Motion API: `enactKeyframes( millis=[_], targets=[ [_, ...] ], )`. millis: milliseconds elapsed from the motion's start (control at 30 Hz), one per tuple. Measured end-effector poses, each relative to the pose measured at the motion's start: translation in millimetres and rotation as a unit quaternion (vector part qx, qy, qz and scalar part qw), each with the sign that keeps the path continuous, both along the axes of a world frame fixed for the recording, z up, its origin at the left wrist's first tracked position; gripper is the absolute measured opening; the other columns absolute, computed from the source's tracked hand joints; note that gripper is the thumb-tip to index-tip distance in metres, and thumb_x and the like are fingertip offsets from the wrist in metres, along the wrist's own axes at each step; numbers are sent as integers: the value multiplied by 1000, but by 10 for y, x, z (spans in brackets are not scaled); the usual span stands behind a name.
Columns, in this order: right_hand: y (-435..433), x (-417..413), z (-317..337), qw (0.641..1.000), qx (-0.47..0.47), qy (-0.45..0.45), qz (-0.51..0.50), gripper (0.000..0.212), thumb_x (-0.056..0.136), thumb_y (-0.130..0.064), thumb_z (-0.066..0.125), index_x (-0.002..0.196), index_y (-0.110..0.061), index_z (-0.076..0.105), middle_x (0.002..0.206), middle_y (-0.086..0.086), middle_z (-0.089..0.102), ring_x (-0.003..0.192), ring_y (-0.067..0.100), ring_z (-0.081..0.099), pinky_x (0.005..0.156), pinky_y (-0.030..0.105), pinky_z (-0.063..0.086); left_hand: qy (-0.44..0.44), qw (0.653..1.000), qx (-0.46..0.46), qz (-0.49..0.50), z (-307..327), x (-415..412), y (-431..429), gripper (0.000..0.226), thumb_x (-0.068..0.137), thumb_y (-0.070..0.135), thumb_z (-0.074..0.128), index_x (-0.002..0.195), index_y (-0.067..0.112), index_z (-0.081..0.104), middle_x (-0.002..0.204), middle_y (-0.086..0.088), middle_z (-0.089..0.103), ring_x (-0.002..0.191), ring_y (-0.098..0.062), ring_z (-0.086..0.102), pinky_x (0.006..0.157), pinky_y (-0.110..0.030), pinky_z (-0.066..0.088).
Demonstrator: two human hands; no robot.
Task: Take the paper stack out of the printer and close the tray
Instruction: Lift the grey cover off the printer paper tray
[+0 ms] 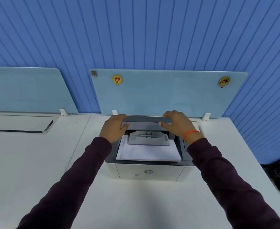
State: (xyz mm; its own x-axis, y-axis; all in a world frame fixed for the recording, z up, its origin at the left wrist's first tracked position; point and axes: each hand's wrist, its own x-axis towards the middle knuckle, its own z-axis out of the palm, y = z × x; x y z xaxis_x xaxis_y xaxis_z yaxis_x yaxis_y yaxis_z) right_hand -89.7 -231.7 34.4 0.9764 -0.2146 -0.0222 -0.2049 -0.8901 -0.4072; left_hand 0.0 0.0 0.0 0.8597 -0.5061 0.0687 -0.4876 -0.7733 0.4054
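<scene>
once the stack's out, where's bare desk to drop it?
Bare white desk in front of the printer, between the two sleeves, and a wide patch left of it. Crowded behind: left hand and right hand on the scanner lid, hard against the partition.

In front of me the white worktop carries the printer, which sits toward the back edge, just before the pale blue divider panel. White clips hold that panel upright on the worktop. A seam crosses the surface to the printer's left.
</scene>
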Motion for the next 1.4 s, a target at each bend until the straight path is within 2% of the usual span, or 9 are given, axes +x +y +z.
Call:
enactKeyframes(
  millis=[300, 500, 700, 900, 1000, 1100, 1200, 1300, 1400],
  targets=[
    [141, -138, -339, 996, -36, 55, 67, 29, 81, -34, 65, 105, -18, 65, 117, 9, 57, 117, 28, 45, 93, 44, 47, -19, 996, 71, 50, -481, -6, 69, 55, 99, 34, 29, 148, 11, 22, 160, -5, 15, 147, -18, 16, 119, -42, 18],
    [150, -165, -549, 995, -51, 26, 84, 33, 82, -29, 66, 111, -15, 63, 117, 8, 58, 113, 27, 46, 95, 44, 45, -40, 994, 74, 65, -606, -47, 57, 54, 99, 34, 27, 148, 12, 21, 160, -4, 17, 147, -18, 16, 119, -41, 19],
    [150, -258, -719, 991, -20, -100, 82, 22, 72, -25, 77, 87, -10, 71, 110, 10, 60, 109, 30, 48, 95, 40, 46, -45, 994, 69, 69, -611, -72, 54, 54, 99, 33, 28, 148, 12, 22, 159, -4, 19, 147, -18, 18, 120, -40, 19],
    [175, -374, -646, 994, 41, -65, 81, 23, 83, -25, 67, 100, -10, 65, 137, 10, 47, 129, 27, 36, 110, 36, 32, -65, 992, 84, 66, -647, -57, 53, 53, 99, 33, 25, 148, 10, 23, 159, -6, 21, 147, -19, 19, 121, -39, 14],
    [147, -429, -543, 993, 37, -71, 82, 25, 85, -28, 65, 102, -9, 61, 128, 10, 52, 120, 28, 43, 103, 35, 39, -70, 991, 88, 66, -670, -43, 52, 61, 94, 38, 13, 148, 10, 22, 159, -6, 20, 147, -19, 18, 121, -38, 14],
    [85, -504, -444, 987, 66, -148, 20, 23, 81, -26, 69, 95, -9, 62, 115, 12, 54, 107, 26, 47, 90, 27, 40, -81, 992, 80, 63, -683, -37, 44, 75, 86, 45, 0, 147, 9, 25, 158, -7, 23, 146, -20, 21, 120, -39, 17],
    [-52, -607, -412, 966, 92, -225, -91, 19, 79, -22, 72, 90, -9, 63, 112, 15, 53, 104, 28, 49, 88, 32, 44, -85, 991, 85, 64, -700, -39, 48, 78, 84, 45, -2, 147, 8, 25, 157, -7, 25, 146, -20, 22, 120, -40, 17],
    [-250, -708, -459, 935, 86, -255, -231, 20, 80, -24, 70, 92, -9, 63, 115, 18, 51, 105, 35, 49, 87, 42, 49, -82, 991, 84, 67, -681, -26, 52, 77, 84, 45, -2, 146, 8, 25, 157, -8, 26, 146, -21, 22, 119, -40, 18],
    [-437, -796, -586, 905, 60, -253, -337, 23, 79, -23, 69, 94, -7, 64, 118, 20, 50, 106, 39, 49, 83, 41, 48, -86, 990, 83, 71, -667, -34, 71, 76, 85, 44, 0, 146, 7, 27, 156, -8, 28, 145, -22, 24, 119, -41, 19]
  ],
)
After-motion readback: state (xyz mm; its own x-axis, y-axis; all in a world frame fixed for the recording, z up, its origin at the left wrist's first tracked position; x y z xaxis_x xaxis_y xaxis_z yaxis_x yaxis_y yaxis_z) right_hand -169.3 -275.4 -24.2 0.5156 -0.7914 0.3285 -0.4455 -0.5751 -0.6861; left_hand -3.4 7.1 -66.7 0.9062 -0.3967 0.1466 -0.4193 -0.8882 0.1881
